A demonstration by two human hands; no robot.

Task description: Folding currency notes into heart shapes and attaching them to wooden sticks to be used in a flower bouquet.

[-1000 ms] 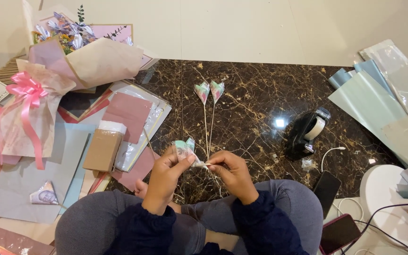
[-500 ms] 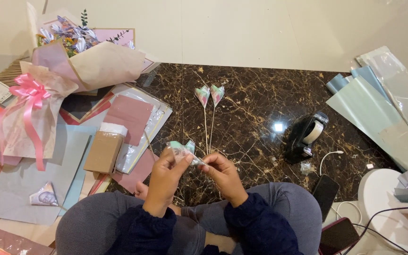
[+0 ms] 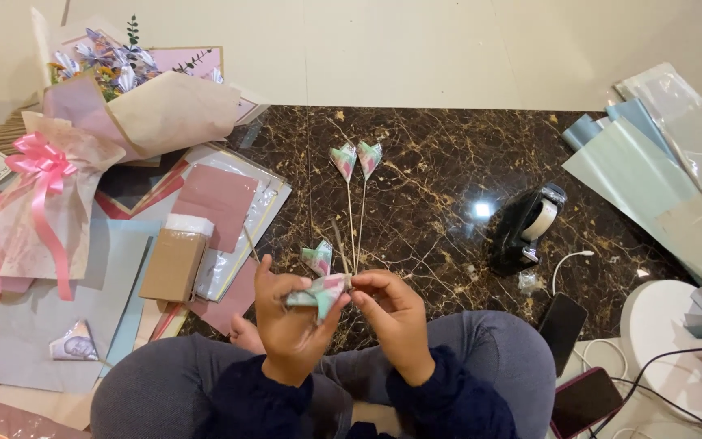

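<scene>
Head view, person seated cross-legged on the floor, both hands raised over the lap.

Grip: left hand (image 3: 292, 313) closed around a folded banknote piece (image 3: 318, 293), thumb and fingers wrapped on its lower part. Right hand (image 3: 389, 309) pinched on the same piece from the right; fingertips (image 3: 361, 282) meet at its edge. Both hands clamped on the one folded piece; the two hands nearly touch.

Step, as judged: shaping or tightening the fold of a paper petal. The next move likely calls for a firm crease while the left hand keeps the piece from unfolding.

Just beyond the grip: a second folded piece (image 3: 318, 256) stands right behind the held one. Two thin sticks (image 3: 357, 223) run away from the hands over the dark marble floor (image 3: 432, 162), each ending in a folded paper heart (image 3: 357, 158), side by side.

Left of the grip: brown cardboard box (image 3: 174, 262), pink and grey paper sheets (image 3: 219, 203), one more folded note (image 3: 75, 345).

Right of the grip: black tape dispenser (image 3: 523, 228), two phones (image 3: 564, 323), a white round stool (image 3: 676, 349).

Far left: wrapped bouquet (image 3: 115, 106) with pink ribbon bow (image 3: 38, 158). Far right: rolls of pale blue wrapping paper (image 3: 652, 171).
</scene>
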